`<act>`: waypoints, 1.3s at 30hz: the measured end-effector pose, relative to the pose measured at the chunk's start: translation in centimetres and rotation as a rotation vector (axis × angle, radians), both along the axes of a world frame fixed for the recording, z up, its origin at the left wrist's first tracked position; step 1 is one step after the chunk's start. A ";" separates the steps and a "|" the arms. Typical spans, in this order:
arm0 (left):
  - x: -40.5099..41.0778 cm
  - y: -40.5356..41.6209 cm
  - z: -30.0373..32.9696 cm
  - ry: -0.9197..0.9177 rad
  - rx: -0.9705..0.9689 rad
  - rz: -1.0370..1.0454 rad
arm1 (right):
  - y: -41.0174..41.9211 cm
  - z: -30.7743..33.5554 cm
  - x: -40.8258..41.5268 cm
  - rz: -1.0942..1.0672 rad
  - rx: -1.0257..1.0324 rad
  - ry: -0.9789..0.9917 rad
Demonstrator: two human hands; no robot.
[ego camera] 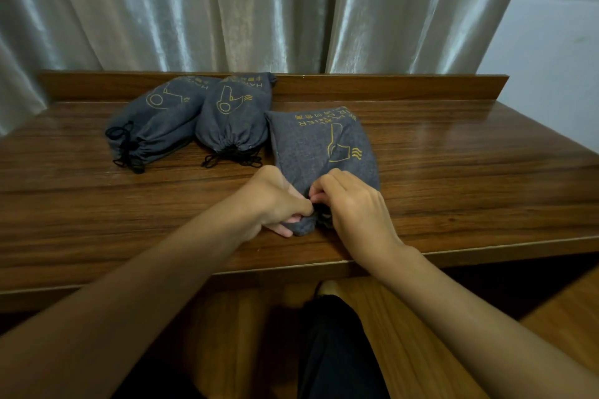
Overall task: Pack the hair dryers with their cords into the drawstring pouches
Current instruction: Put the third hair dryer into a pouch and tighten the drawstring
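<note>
Three grey drawstring pouches with yellow hair-dryer prints lie on the wooden table [453,172]. The nearest pouch [319,149] is bulging, its mouth toward me. My left hand [275,201] grips the gathered fabric at that mouth from the left. My right hand [353,204] pinches the black drawstring at the mouth from the right. Both hands meet at the pouch's neck and hide the opening. Two more filled pouches, left pouch [152,120] and middle pouch [235,113], lie at the back left with their cords drawn tight. No hair dryer shows outside a pouch.
A raised wooden back rail [389,87] runs along the table's far edge, with pale curtains [227,10] behind it. The table's front edge [453,251] lies just below my wrists. Below it I see a wooden floor and a dark trouser leg [334,350].
</note>
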State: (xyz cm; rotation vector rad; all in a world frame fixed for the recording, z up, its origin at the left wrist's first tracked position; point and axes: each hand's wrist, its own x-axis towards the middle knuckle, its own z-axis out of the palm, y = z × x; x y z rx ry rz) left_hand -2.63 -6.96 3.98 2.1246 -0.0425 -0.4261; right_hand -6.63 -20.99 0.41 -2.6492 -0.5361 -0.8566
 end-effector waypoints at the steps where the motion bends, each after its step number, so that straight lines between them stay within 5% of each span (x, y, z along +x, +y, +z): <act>1: 0.0 -0.1 0.4 0.027 0.015 -0.011 | -0.1 0.0 0.0 0.017 0.001 -0.010; 8: 0.5 -0.9 1.8 0.016 0.219 -0.109 | 0.3 0.3 0.0 -0.007 -0.089 0.034; 16: 0.5 1.7 0.2 0.027 -0.047 -0.059 | -0.2 -0.2 1.1 -0.026 -0.110 0.088; 20: 0.6 1.2 -0.1 -0.075 0.039 -0.055 | -0.4 0.0 1.5 0.019 -0.194 0.153; 26: 0.7 -0.1 0.5 -0.125 0.212 -0.120 | -0.4 0.9 2.1 -0.012 0.059 0.444; 39: 0.8 0.8 0.4 0.016 0.074 -0.121 | -0.8 1.6 1.9 -0.092 0.154 0.616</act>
